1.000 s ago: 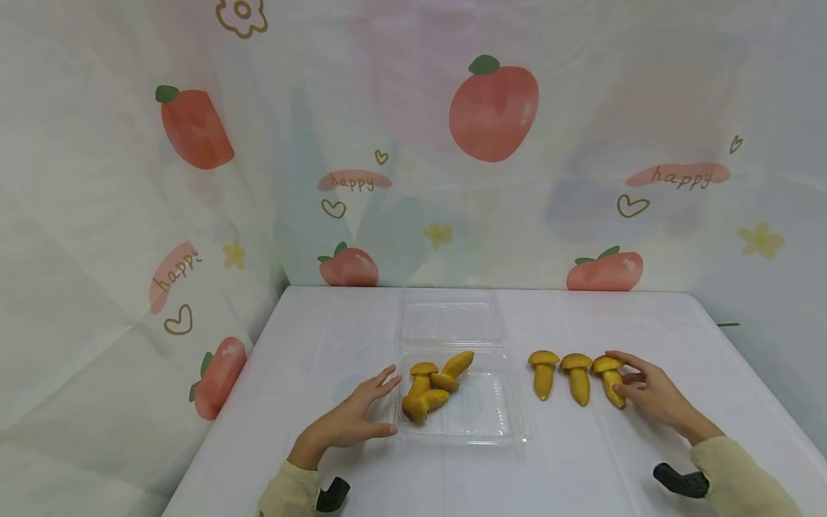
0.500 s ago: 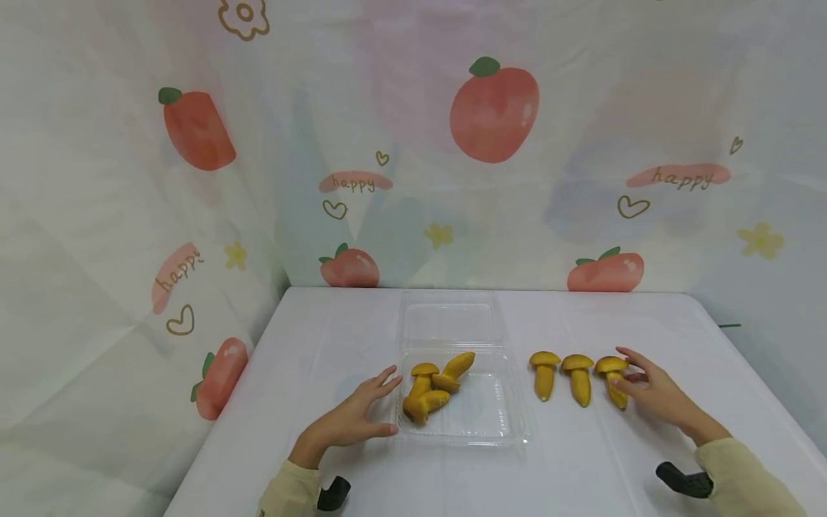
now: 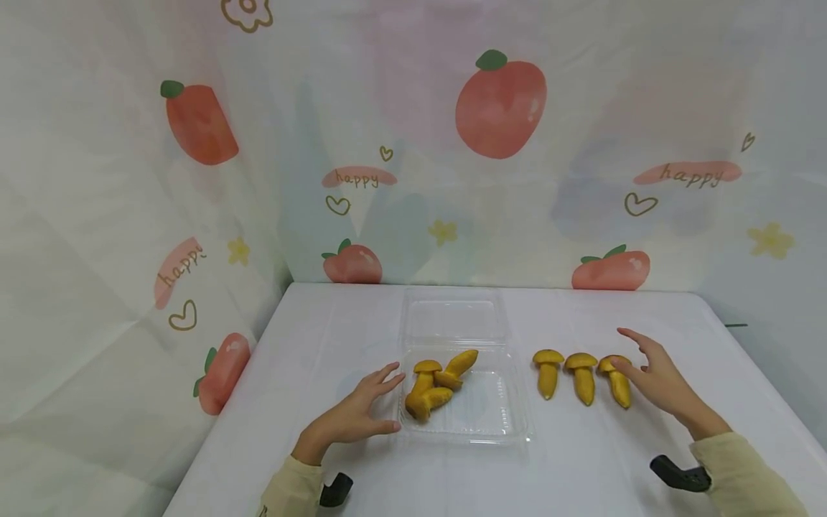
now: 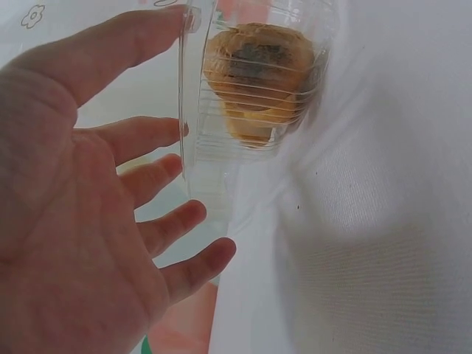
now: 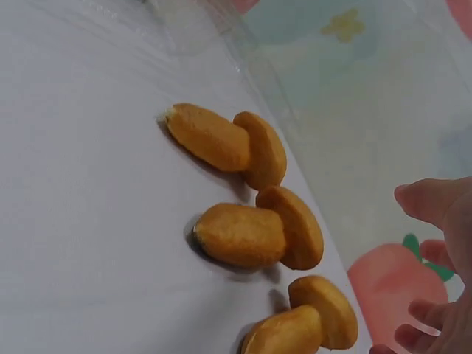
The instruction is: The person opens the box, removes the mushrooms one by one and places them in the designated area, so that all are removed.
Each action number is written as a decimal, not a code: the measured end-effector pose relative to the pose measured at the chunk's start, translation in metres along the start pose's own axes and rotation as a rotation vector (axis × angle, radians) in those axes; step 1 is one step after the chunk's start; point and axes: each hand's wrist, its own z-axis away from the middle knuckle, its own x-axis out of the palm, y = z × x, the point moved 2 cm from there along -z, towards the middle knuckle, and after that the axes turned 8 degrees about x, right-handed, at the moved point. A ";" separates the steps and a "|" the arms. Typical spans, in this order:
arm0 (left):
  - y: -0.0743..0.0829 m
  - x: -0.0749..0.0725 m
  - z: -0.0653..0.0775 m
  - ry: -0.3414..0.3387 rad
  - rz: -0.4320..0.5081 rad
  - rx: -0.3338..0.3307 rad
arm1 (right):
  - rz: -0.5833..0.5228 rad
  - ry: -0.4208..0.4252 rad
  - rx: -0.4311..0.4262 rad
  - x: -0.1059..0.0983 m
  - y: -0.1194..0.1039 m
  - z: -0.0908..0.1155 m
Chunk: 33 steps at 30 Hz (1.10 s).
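My left hand (image 3: 352, 414), fingers spread, touches the left rim of a clear plastic clamshell box (image 3: 481, 429); the left wrist view shows thumb and fingertips at that rim. Inside the box's left half lie three yellow-brown mushrooms, among them one mushroom (image 3: 460, 364) slanting up to the right. To the right of the box, three more stand in a row, caps away from me: a left mushroom (image 3: 548, 375), a middle mushroom (image 5: 243, 234) and a right mushroom (image 3: 620, 391). Above the right one hovers my right hand (image 3: 662, 384), fingers apart and holding nothing, its thumb overlapping the cap in the head view.
The box's lid (image 3: 454, 318) lies folded back toward the rear wall. A white cloth covers the table (image 3: 362, 330). A printed curtain (image 3: 413, 108) encloses the back and sides. Black wrist mounts (image 3: 680, 474) stick out below both sleeves.
My right hand has come off the right mushroom, rising a little with its fingers opening wider. The left hand stays at the box, and the mushrooms keep their places.
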 end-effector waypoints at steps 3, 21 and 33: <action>0.000 0.001 0.000 0.008 -0.011 -0.004 | -0.010 0.010 -0.023 0.002 -0.015 0.003; 0.002 0.000 0.000 0.016 -0.030 0.006 | -0.083 -0.042 -0.205 0.038 -0.093 0.018; 0.001 0.000 0.000 0.012 -0.013 0.012 | -0.087 -0.129 -0.247 0.063 -0.121 0.025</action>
